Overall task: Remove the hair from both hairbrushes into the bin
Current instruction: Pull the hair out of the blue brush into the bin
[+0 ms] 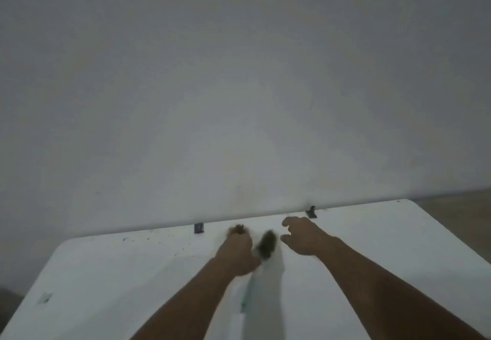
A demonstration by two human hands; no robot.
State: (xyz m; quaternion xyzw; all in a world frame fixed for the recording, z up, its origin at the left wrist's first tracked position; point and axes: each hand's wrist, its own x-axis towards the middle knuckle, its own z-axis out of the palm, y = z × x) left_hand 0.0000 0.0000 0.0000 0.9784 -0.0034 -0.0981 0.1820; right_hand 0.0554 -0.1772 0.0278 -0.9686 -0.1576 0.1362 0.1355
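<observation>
Mid-task, judged: a tuft of hair (238,229) is pinched in the left hand (237,252) at lower centre, beside a blurred hairbrush (266,244) on the worktop (372,233), right hand (303,236) fingers loosely spread, holding nothing (no bin or second brush seen).

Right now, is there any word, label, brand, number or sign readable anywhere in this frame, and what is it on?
None can be read.
White table: specks and two small dark clips at its far edge, no lettering.
Wall: bare.
Hairy brush between the left hand and right hand: blurred, no marking visible.
</observation>
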